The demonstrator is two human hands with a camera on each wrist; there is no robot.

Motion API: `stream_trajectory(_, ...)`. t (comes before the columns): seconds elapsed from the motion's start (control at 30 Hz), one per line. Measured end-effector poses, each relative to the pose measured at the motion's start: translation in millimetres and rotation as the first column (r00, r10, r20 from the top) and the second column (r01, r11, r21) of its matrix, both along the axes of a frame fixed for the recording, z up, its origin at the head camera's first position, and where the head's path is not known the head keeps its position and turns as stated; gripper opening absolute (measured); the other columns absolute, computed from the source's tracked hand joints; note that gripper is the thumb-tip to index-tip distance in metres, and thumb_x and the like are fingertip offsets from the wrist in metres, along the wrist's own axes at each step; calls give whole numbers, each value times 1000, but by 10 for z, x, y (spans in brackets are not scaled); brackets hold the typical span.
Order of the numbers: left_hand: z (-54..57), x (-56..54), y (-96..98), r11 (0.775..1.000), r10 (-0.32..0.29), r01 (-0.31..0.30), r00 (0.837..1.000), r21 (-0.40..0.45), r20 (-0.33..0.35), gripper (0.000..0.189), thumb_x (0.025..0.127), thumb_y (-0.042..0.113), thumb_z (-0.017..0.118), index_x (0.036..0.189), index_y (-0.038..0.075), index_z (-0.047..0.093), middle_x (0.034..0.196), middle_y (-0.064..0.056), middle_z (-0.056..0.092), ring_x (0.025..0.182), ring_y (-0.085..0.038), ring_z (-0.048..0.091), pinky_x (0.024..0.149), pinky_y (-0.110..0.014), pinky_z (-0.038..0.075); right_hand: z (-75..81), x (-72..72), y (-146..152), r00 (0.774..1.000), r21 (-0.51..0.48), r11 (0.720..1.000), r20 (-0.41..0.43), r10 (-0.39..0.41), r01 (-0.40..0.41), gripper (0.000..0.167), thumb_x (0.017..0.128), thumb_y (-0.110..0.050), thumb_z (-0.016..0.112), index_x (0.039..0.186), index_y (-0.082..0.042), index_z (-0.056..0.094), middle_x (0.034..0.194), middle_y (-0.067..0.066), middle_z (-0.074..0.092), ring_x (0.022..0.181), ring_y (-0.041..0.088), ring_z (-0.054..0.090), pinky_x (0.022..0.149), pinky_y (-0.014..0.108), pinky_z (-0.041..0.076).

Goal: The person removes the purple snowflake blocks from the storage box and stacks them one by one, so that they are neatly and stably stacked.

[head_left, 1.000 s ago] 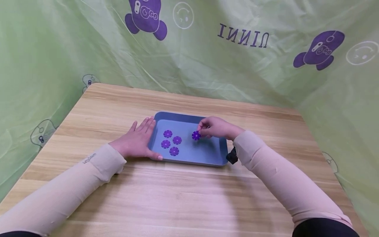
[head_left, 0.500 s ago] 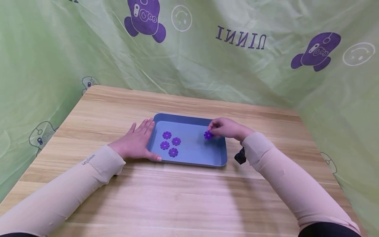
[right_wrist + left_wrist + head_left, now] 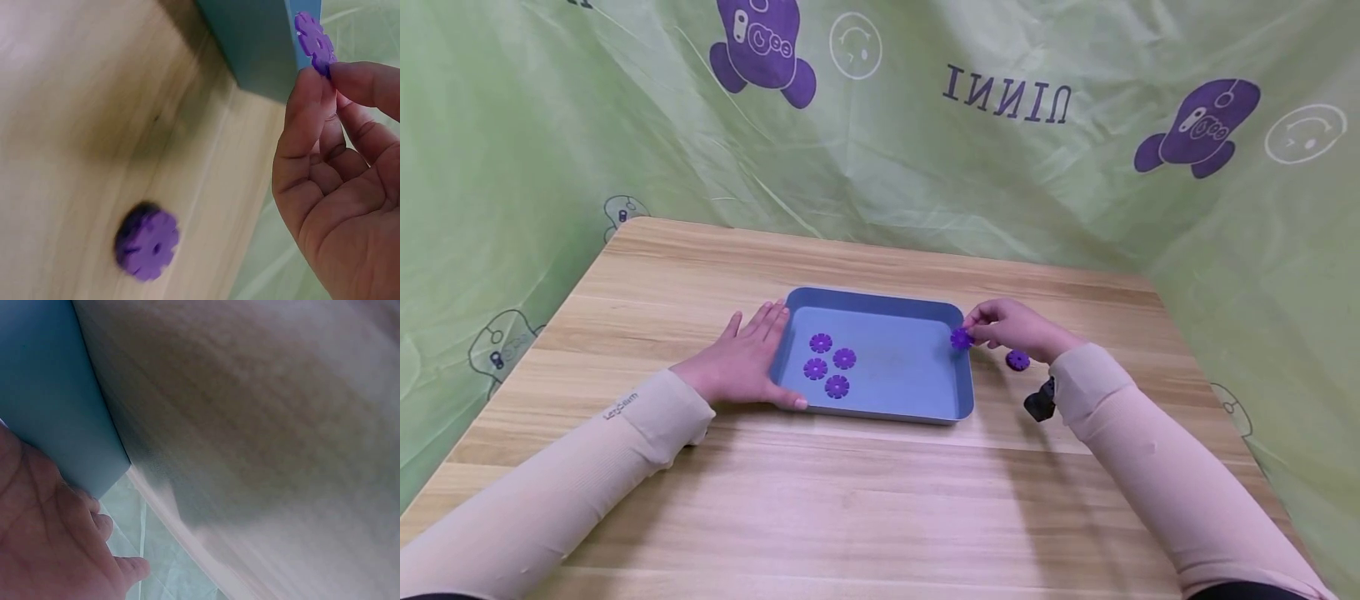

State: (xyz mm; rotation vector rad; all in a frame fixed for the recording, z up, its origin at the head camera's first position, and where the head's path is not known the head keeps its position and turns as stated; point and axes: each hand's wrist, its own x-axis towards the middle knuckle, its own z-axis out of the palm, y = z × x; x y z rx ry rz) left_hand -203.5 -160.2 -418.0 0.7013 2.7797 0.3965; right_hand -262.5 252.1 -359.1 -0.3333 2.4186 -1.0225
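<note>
A purple notched disc, shaped like a snowflake (image 3: 961, 338), is pinched between the thumb and finger of my right hand (image 3: 1018, 327) over the right rim of a blue tray (image 3: 910, 354). In the right wrist view that disc (image 3: 314, 39) stands nearly on edge at the fingertips. Beside the tray, under my right wrist, purple discs lie stacked (image 3: 1018, 360) on the table; how many is unclear. My left hand (image 3: 741, 354) rests against the tray's left side with its fingers spread. Inside the tray's left half lie several flat purple discs (image 3: 844, 359).
The wooden table (image 3: 865, 500) stretches around the tray. Green printed curtain (image 3: 895, 167) hangs behind it and at both sides. A black wrist device (image 3: 1040, 403) sits under my right sleeve, low over the table.
My right hand has carried the pinched disc rightward from above the tray's middle to its right rim. The stack beside the tray has come into sight. My left hand stays put.
</note>
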Motion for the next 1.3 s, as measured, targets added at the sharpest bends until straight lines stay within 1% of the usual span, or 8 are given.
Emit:
stream_trajectory(0.13,8,0,4,1000,-1,1,1000,2,0,144,73,84,69,159,-13,6,169,-28,0,156,-44,-1,119,-68,0,-34,18,133,999,-59,997,14,-47,47,21,101,-5,61,115,11,63,99,10,68,89,20,61,82,35,56)
stream_trajectory(0.23,9,-1,2,1000,-1,1,1000,0,3,144,73,84,69,159,-13,6,169,-29,0,156,-44,-1,119,-68,0,-63,10,237,995,-93,991,38,-88,91,23,102,-3,61,117,13,61,99,8,66,88,17,62,79,31,57)
stream_trajectory(0.4,-5,-5,-1,1000,-1,1,1000,-1,3,145,73,85,69,160,-13,5,169,-28,-1,156,-44,-1,119,-68,0,-93,15,385,987,-122,982,80,-137,146,26,103,-1,58,123,15,55,102,8,66,91,15,64,82,28,57)
stream_trajectory(0.5,-11,-3,1,1000,-2,2,1000,2,0,146,72,85,68,160,-12,5,169,-28,-1,156,-43,-2,120,-68,0,-103,29,466,983,-138,975,89,-163,174,28,103,0,56,126,16,52,103,7,65,92,13,65,83,26,57)
stream_trajectory(0.6,-19,-4,1,1000,-3,3,1000,10,-3,146,72,85,69,160,-12,5,169,-28,-2,156,-43,-2,120,-68,0,-101,44,538,980,-144,971,83,-181,192,30,103,0,55,128,16,50,104,7,66,90,11,64,81,25,57)
stream_trajectory(0.83,-50,-21,-11,1000,-1,1,1000,0,3,148,71,87,67,160,-11,3,169,-27,-4,156,-42,-4,120,-66,-2,-96,87,704,971,-111,965,71,-229,236,31,105,-3,52,130,17,49,100,3,66,88,11,62,77,24,55)
stream_trajectory(1.07,-40,-30,-1,1000,1,-1,1000,-4,13,147,71,87,67,160,-11,2,169,-26,-4,156,-41,-5,121,-65,-3,-154,106,912,965,-140,957,103,-241,253,31,107,-3,50,131,17,47,100,2,65,88,9,61,78,24,55)
stream_trajectory(1.3,-34,-18,2,1000,-1,1,1000,10,9,146,72,85,68,160,-12,4,169,-28,-3,156,-43,-3,120,-67,-1,-191,147,967,952,-132,950,161,-260,282,32,106,-3,50,131,18,46,98,3,67,84,9,63,75,23,55)
